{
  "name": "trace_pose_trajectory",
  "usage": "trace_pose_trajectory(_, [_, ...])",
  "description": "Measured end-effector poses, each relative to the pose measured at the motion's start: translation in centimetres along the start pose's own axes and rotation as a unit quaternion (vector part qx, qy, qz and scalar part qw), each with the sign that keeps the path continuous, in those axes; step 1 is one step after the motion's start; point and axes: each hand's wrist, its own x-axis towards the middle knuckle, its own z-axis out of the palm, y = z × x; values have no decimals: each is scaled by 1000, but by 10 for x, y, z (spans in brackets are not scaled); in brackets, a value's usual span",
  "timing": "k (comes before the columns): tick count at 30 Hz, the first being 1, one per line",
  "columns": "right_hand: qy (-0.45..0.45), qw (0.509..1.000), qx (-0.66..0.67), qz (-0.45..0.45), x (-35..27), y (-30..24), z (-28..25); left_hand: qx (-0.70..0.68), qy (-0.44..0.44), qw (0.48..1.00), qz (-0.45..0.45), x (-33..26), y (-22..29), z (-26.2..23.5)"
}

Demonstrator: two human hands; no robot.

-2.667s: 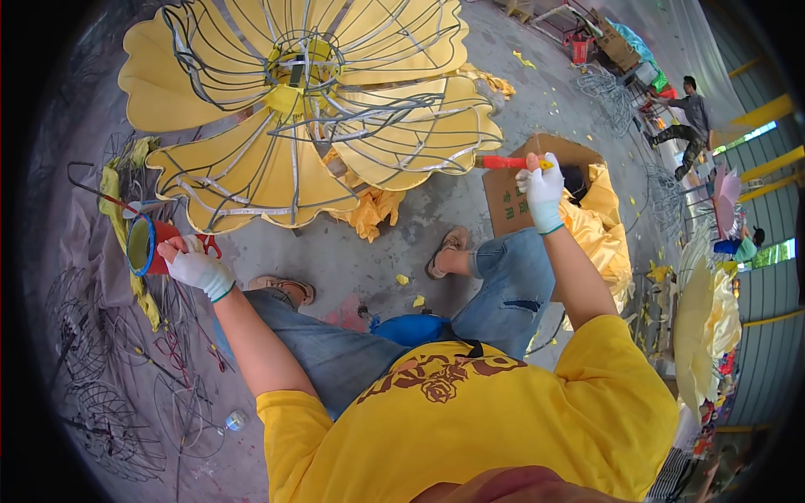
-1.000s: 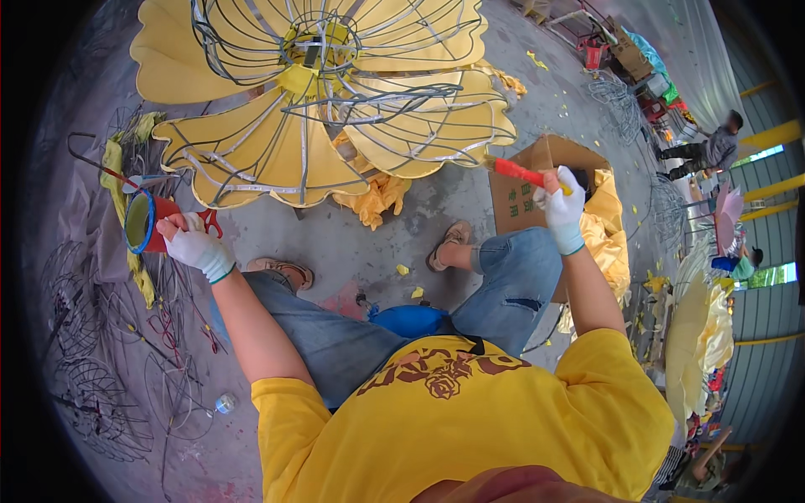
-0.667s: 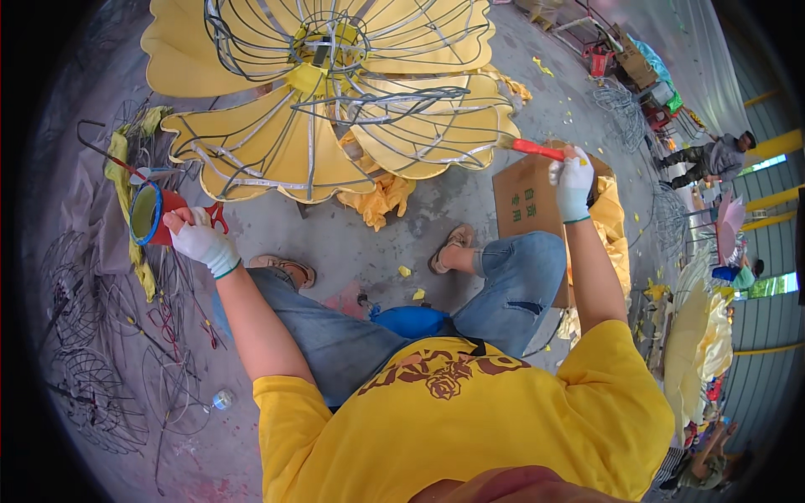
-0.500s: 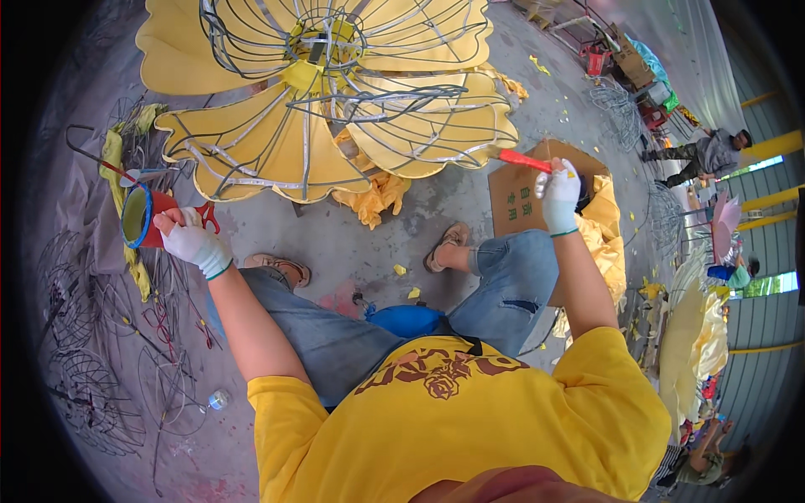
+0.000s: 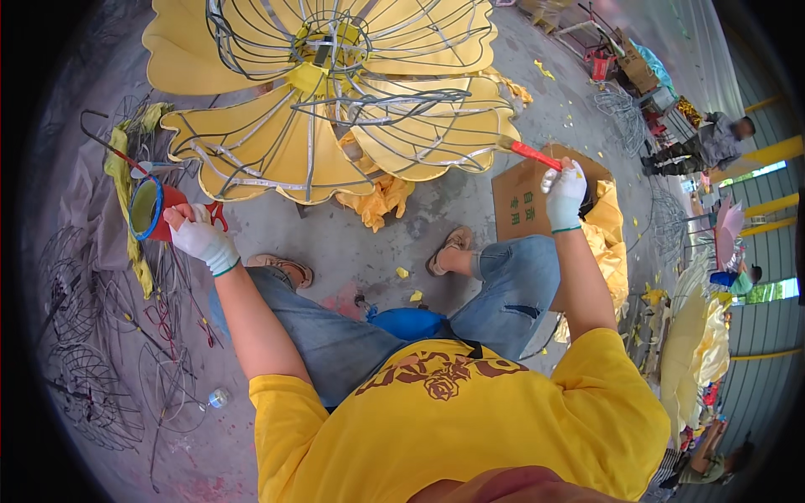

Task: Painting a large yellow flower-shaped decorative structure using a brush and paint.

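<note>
My left hand (image 5: 204,239), in a white glove with bare fingertips, grips a small red pail (image 5: 170,201) with a blue rim. The pail is tilted, and its pale inside shows. In my gloved right hand (image 5: 567,189) is a red-handled paintbrush (image 5: 537,156), its bristles pointing left at the edge of a petal. Whether the bristles touch the petal I cannot tell. In front of me stands a large flower-shaped frame of dark wire with yellow fabric petals (image 5: 260,151). White strips run along some wires.
A cardboard box (image 5: 513,205) with yellow cloth (image 5: 605,230) stands by my right leg. Bent wire frames (image 5: 88,377) lie at left near a plastic bottle (image 5: 218,398). Crumpled yellow cloth (image 5: 377,199) sits under the flower. Another person (image 5: 717,142) is at far right.
The brush handle has tipped more steeply and its bristles have come into sight by the petal. The pail has shifted slightly right and up. The whole view has moved a little.
</note>
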Motion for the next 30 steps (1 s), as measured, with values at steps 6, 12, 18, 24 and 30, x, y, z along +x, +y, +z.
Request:
trace_pose_trajectory(6, [-58, 994, -90, 27, -30, -9, 3, -1, -14, 1000, 1, 6, 1, -4])
trace_pose_trajectory(12, [-27, 987, -160, -14, -27, -37, 8, -3, -15, 1000, -5, 6, 0, -7])
trace_pose_trajectory(18, [-147, 885, -391, -203, -33, -35, 52, 5, -15, 1000, 6, 1, -4, -1])
trace_pose_trajectory(24, [-225, 768, -518, -302, -55, -42, 63, 12, -15, 1000, 8, 6, -4, -12])
trace_pose_trajectory(30, [-213, 854, -433, -196, -64, -38, 74, 15, -1, 1000, 17, 3, -2, -1])
